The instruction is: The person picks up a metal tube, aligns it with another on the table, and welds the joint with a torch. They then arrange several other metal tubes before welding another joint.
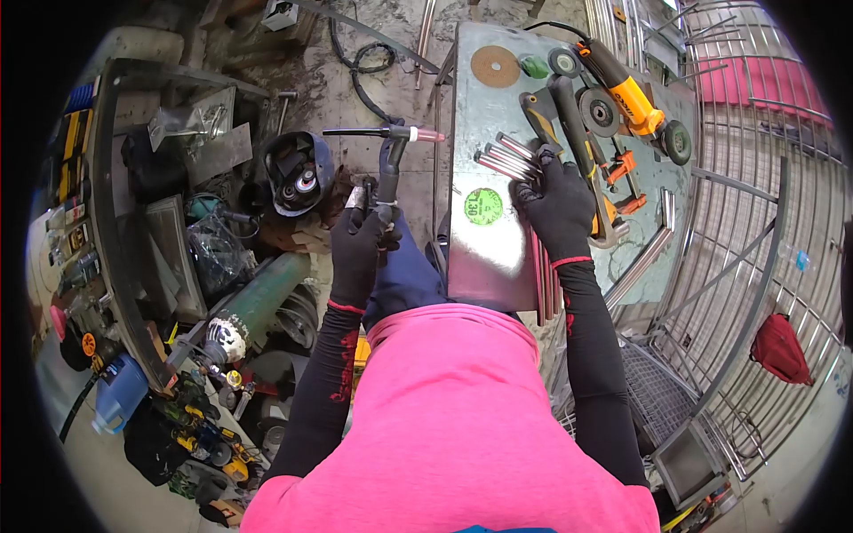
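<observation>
My left hand [358, 244], in a black glove, is closed around a TIG welding torch [389, 173]. The torch's long black back cap points left and its pinkish cup points right, toward the bench. My right hand [562, 206], also gloved, rests over the bench with its fingers curled on a bundle of thin metal tubes [508, 162]. Their ends stick out past my fingers, and more of their length shows below my wrist, over the bench's near edge. A round green sticker [484, 207] lies on the metal bench [475, 115] left of that hand.
On the bench are a yellow angle grinder [626, 93], a brown disc [495, 67], an orange clamp [626, 169] and other hand tools. A welding helmet [299, 173] and a green gas cylinder [275, 289] are at left. A metal rack [755, 258] stands at right.
</observation>
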The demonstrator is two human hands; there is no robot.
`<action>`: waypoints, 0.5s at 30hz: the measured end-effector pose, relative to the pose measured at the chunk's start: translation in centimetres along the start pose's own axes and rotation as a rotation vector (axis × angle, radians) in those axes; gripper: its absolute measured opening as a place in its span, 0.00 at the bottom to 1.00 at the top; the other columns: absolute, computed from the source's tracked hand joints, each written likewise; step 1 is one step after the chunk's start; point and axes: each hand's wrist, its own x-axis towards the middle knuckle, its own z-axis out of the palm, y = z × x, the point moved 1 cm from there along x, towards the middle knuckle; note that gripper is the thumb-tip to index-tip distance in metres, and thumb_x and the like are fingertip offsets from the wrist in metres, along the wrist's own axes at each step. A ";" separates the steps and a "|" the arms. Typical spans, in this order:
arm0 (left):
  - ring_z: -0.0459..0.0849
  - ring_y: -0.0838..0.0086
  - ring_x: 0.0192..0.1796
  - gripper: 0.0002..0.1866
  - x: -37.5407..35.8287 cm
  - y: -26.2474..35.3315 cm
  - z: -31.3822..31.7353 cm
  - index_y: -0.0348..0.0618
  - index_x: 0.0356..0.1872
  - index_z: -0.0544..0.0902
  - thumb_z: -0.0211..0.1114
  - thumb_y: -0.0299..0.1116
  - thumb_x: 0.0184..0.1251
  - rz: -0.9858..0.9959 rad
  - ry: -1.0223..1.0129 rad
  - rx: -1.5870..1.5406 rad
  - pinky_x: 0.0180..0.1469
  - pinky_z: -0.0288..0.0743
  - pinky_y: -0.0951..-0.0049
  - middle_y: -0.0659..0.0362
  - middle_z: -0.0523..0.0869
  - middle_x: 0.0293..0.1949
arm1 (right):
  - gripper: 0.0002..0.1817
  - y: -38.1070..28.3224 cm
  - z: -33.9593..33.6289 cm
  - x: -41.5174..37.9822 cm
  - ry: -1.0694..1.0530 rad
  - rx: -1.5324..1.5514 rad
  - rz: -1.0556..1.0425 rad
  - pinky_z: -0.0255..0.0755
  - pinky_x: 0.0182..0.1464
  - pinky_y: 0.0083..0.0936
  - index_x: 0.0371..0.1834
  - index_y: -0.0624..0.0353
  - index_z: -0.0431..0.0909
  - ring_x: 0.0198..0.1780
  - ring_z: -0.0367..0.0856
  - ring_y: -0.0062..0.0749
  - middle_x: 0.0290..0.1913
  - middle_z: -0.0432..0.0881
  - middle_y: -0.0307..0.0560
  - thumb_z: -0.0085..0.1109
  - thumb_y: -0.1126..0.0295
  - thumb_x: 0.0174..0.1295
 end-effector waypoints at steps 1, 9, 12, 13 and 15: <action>0.93 0.73 0.35 0.09 0.0 0.0 -0.1 0.37 0.45 0.79 0.70 0.31 0.77 -0.014 0.001 0.004 0.33 0.89 0.70 0.54 0.91 0.41 | 0.35 -0.1 -0.1 0.0 0.000 -0.001 -0.001 0.82 0.43 0.47 0.73 0.45 0.81 0.42 0.88 0.52 0.42 0.84 0.52 0.72 0.46 0.63; 0.92 0.74 0.36 0.11 0.3 -0.3 0.1 0.35 0.49 0.81 0.70 0.32 0.77 -0.025 -0.016 0.011 0.33 0.89 0.71 0.55 0.91 0.42 | 0.35 0.0 -0.1 0.0 0.049 0.073 -0.025 0.82 0.44 0.49 0.70 0.48 0.82 0.42 0.89 0.53 0.43 0.86 0.53 0.75 0.48 0.60; 0.92 0.74 0.37 0.15 0.3 -0.4 0.0 0.35 0.57 0.82 0.69 0.33 0.79 -0.032 -0.052 -0.028 0.34 0.88 0.73 0.57 0.91 0.44 | 0.34 -0.1 -0.1 0.0 0.056 0.091 -0.012 0.82 0.46 0.50 0.66 0.50 0.83 0.44 0.89 0.54 0.42 0.86 0.53 0.78 0.48 0.59; 0.92 0.74 0.37 0.17 0.2 -0.3 0.0 0.35 0.61 0.82 0.69 0.34 0.80 -0.038 -0.045 0.008 0.34 0.87 0.73 0.58 0.91 0.44 | 0.33 0.0 -0.1 0.0 0.051 0.098 0.003 0.81 0.46 0.50 0.63 0.51 0.84 0.46 0.88 0.54 0.43 0.86 0.53 0.80 0.48 0.57; 0.92 0.74 0.37 0.18 0.1 0.0 0.3 0.36 0.64 0.82 0.69 0.34 0.81 -0.047 -0.044 0.040 0.35 0.87 0.73 0.59 0.91 0.45 | 0.36 0.2 -0.9 -0.6 0.056 0.103 -0.017 0.81 0.48 0.50 0.67 0.53 0.82 0.48 0.88 0.55 0.46 0.86 0.55 0.80 0.47 0.59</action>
